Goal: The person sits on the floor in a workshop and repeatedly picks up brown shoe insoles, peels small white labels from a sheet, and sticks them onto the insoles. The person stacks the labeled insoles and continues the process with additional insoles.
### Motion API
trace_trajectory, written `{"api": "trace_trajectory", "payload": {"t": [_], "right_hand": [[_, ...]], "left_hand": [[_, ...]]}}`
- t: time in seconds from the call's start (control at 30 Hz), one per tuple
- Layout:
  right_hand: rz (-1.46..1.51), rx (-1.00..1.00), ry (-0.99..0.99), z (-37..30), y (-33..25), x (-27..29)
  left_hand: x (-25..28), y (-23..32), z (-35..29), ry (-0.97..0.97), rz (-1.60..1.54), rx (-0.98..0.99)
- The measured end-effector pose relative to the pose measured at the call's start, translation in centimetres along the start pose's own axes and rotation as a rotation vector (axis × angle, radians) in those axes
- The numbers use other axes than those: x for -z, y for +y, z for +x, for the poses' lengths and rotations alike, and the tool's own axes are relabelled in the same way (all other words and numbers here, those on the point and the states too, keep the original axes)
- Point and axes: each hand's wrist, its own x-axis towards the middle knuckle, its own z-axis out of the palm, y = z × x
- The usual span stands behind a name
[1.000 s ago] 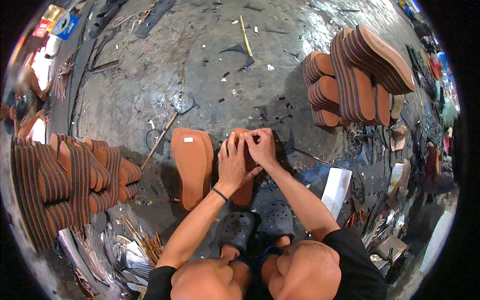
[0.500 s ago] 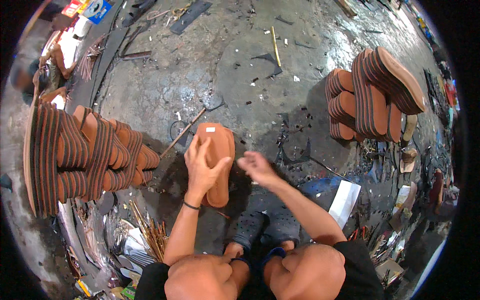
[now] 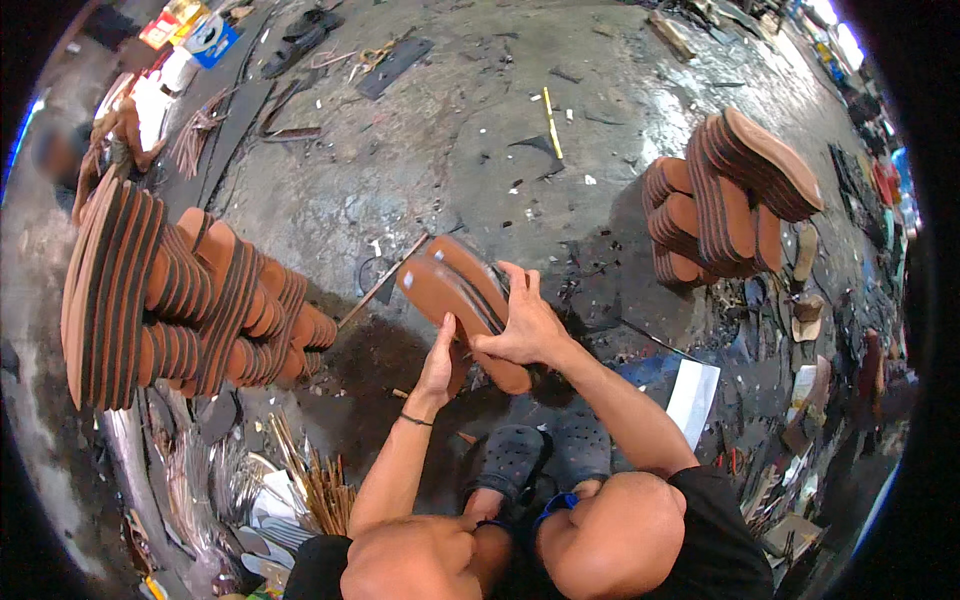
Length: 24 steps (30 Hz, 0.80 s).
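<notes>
A small stack of brown sandal soles with dark edges is tilted in front of me, pale marks near their far ends. My right hand wraps over the right side of the stack, thumb on top and fingers along the far edge. At the near left side, my left hand grips the soles with its thumb on the upper face. Its other fingers are partly hidden behind the soles, and how many soles are in the stack I cannot tell.
Tall criss-crossed piles of sandal soles stand on the left and right. A thin stick lies beyond the soles. Scraps litter the dark floor, and a white sheet lies right of my feet. Another person sits far left.
The soles have turned and tilted, their far ends leaning left. My right hand has come in from the right onto them; my left hand has slid down from their top to the near left side.
</notes>
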Motion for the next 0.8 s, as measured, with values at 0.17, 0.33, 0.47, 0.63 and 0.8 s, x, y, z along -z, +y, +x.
{"api": "trace_trajectory", "payload": {"t": [0.17, 0.33, 0.47, 0.63, 0.8], "right_hand": [[-0.468, 0.07, 0.162, -2.2, 6.4, -2.6], [0.026, 0.463, 0.346, -2.7, 5.7, -3.5], [0.108, 0.567, 0.419, -1.6, 9.2, -4.8], [-0.61, 0.188, 0.189, -2.9, 3.7, -1.7], [-0.247, 0.356, 0.25, -2.1, 7.6, -3.9]], "left_hand": [[1.3, -0.8, 0.2, 0.45, 0.662, -0.574], [-5.5, 12.1, -6.0, 0.289, 1.579, -1.212], [-5.5, 10.0, -3.5, -0.087, 1.619, -0.92], [-1.5, 11.2, -3.9, 0.155, 1.545, -0.884], [-4.4, 11.4, -4.9, 0.181, 1.485, -1.074]]}}
